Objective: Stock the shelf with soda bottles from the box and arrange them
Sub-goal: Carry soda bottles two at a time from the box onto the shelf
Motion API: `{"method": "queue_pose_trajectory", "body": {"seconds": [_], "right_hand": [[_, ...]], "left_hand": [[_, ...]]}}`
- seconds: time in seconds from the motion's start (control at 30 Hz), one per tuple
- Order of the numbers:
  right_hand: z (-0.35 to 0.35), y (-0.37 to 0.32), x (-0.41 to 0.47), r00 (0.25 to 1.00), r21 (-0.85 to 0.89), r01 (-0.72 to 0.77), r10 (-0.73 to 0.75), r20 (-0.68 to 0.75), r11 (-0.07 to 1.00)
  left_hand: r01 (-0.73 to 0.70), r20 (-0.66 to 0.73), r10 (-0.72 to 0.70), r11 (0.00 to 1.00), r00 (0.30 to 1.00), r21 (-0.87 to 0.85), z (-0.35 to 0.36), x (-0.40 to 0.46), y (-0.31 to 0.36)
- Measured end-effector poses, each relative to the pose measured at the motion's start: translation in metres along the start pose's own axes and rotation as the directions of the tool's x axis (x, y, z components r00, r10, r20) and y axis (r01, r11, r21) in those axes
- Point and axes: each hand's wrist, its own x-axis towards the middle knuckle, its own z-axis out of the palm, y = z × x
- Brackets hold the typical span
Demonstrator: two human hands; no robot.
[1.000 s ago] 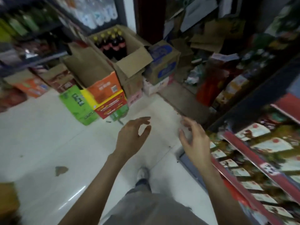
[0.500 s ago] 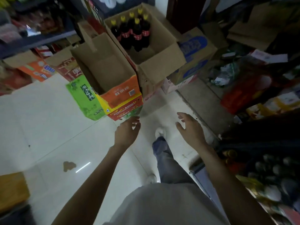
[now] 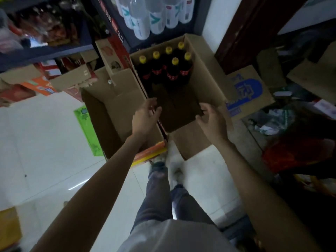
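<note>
An open cardboard box (image 3: 205, 77) stands on the white tiled floor (image 3: 36, 142) against the foot of a dark shelf unit (image 3: 54, 50), its flaps folded outward. Six soda bottles (image 3: 172, 70) with yellow caps, dark contents and red labels stand upright in the far end of this box, grouped in two short rows; the near half of the box floor is bare cardboard. The person stands at the near edge of the box with both arms extended over it. The left hand (image 3: 145, 115) hangs above the near left corner of the box, fingers spread and lightly bent, holding nothing and touching nothing that can be made out. The right hand (image 3: 211, 119) hangs above the near right edge, fingers likewise spread wide and slightly curved, palm turned inward toward the left hand, also holding nothing. Both hands are well apart from the bottles. A second open carton (image 3: 116, 110), with orange and green printed sides, stands just beside the box on its left, touching it along one wall. A blue and white printed carton (image 3: 249, 91) sits at the right side of the box. Clear water bottles (image 3: 154, 13) with white labels lie stacked on the shelf above the far edge of the box. The image is blurred in places, and finer label text cannot be read.
</note>
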Motion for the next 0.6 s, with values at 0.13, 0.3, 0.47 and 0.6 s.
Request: {"method": "queue_pose_trajectory", "body": {"seconds": [0.13,0.3,0.47,0.6], "right_hand": [[0.026,0.006,0.077,0.998,0.024,-0.068,0.067,0.014,0.997],[0.063,0.025,0.168,0.989,0.048,-0.149,0.148,0.022,0.988],[0.099,0.047,0.248,0.995,-0.055,-0.079,0.075,-0.059,0.995],[0.128,0.062,0.289,0.992,-0.082,-0.056,0.047,-0.113,0.995]], "left_hand": [[0.001,0.080,-0.001,1.000,0.997,0.007,0.019,0.086,-0.010],[-0.020,0.101,0.013,0.998,0.995,0.065,0.058,0.174,-0.028],[-0.088,0.080,0.076,0.983,0.994,0.163,0.108,0.232,-0.043],[-0.106,0.030,0.102,0.974,0.994,0.202,0.140,0.258,-0.046]]}}
